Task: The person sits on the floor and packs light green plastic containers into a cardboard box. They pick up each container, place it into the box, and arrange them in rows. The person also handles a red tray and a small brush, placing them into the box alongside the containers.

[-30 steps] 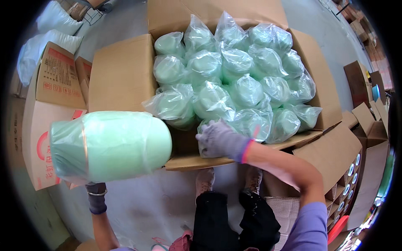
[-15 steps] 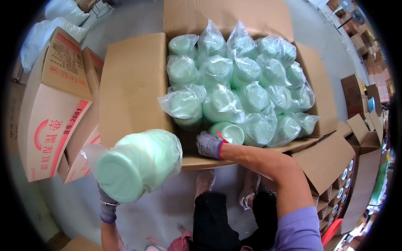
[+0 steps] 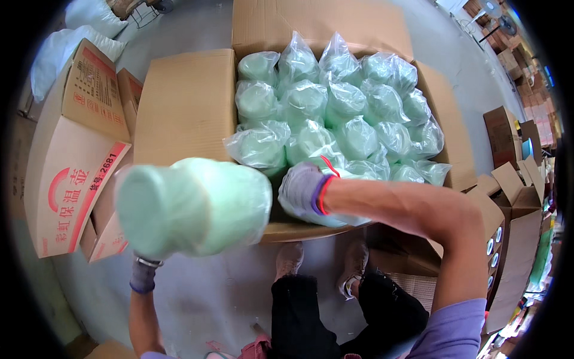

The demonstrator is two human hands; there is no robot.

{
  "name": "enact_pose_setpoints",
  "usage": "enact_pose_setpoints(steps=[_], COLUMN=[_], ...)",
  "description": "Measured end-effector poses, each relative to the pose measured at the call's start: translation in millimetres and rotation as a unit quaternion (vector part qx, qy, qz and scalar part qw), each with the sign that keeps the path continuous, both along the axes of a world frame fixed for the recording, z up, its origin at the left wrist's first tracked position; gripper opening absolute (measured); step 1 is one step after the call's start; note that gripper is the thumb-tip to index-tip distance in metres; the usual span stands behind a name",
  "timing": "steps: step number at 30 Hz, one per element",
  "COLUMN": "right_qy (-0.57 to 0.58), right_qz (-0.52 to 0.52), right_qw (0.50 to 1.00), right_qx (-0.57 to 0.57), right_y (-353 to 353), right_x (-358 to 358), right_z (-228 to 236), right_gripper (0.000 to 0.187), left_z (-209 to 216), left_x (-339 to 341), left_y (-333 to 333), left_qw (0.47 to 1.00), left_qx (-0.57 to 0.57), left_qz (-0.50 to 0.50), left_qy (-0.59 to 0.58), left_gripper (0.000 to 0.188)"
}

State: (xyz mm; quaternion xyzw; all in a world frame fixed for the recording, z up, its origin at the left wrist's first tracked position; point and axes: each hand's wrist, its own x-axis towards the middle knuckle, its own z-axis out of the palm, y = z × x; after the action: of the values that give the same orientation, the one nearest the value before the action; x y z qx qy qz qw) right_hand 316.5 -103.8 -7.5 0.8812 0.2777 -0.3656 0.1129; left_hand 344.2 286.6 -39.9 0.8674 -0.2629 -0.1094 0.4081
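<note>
My gloved left hand [image 3: 144,274] reaches up at the left, its fingers hidden behind a pale green plastic container [image 3: 203,206] in a clear bag, which it holds up tilted on its side, outside the carton's front left corner. The container's round end is blurred. My gloved right hand [image 3: 302,188] is closed over another pale green container [image 3: 326,216] at the front of the open carton [image 3: 185,113]; my hand and forearm partly cover it. Behind it, several rows of bagged pale green containers [image 3: 308,102] stand packed in the carton.
Two printed cartons [image 3: 72,155] stand at the left, with white sacks [image 3: 78,51] behind them. Open brown boxes [image 3: 520,203] are at the right. A partitioned box [image 3: 496,251] with white round items sits near my right arm. Grey floor [image 3: 203,299] surrounds my feet.
My left hand has raised its container up and slightly left. My right hand has risen a little with its grip on the front container, and my right elbow has swung outward to the right.
</note>
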Motion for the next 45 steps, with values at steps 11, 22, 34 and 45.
enact_pose_setpoints(steps=[11, 22, 34, 45], right_qy=[0.173, -0.008, -0.078, -0.072], right_qz=[-0.098, -0.180, -0.184, -0.148], right_qw=[0.980, 0.983, 0.911, 0.965], right_qx=[0.016, 0.017, 0.362, 0.206], right_y=[-41.8, -44.9, -88.9, -51.9], right_x=[54.7, 11.4, -21.9, 12.0], right_z=[-115.7, -114.0, -111.1, -121.8], right_gripper=[0.027, 0.028, 0.027, 0.022], left_z=[1.7, -24.3, -4.0, -61.9], left_x=[80.7, 52.5, 63.6, 71.5], left_y=[-199.3, -203.9, -259.5, -237.6], left_qw=[0.965, 0.947, 0.793, 0.789], left_qx=[-0.007, 0.127, 0.394, 0.403], left_qz=[-0.246, -0.282, -0.450, -0.416], left_qy=[-0.086, -0.081, -0.114, -0.206], left_gripper=[0.020, 0.028, 0.027, 0.021])
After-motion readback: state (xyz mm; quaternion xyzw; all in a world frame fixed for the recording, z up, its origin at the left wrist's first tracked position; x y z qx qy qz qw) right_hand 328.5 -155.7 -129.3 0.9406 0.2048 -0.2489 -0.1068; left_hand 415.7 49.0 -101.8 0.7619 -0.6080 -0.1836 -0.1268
